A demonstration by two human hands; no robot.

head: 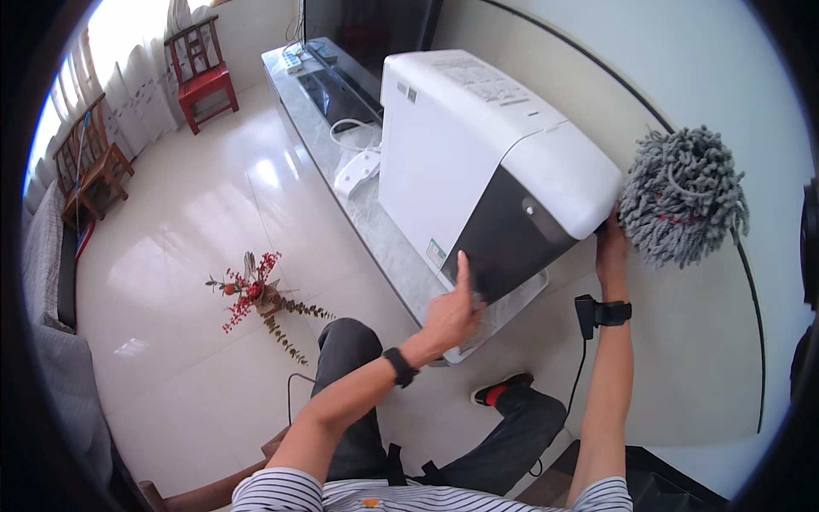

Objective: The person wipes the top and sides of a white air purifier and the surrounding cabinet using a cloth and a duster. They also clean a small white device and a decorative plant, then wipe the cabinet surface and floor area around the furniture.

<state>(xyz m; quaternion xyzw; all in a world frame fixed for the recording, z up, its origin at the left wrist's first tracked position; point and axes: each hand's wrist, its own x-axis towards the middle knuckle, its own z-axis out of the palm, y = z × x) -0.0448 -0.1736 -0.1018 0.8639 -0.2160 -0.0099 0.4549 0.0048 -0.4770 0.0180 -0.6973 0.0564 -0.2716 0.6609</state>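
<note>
A white boxy appliance [435,147] with a dark front panel [505,237] stands tilted in view on a grey marble-look cabinet top [400,269]. My left hand [451,317] has its index finger stretched out at the panel's left edge, close to a small green-and-white label [436,253]. Its other fingers are bent and partly blurred, and it holds nothing. Around the appliance's right side reaches my right hand [612,246], its fingers mostly hidden by the casing and a mop head. Whether those fingers grip the appliance cannot be seen.
A grey string mop head [688,192] rests against the wall beside my right hand. A white device [358,171] with a cable lies behind the appliance, and a power strip [292,62] sits farther back. Red berry stems [256,291] stand on the left; a red chair [205,86] is beyond.
</note>
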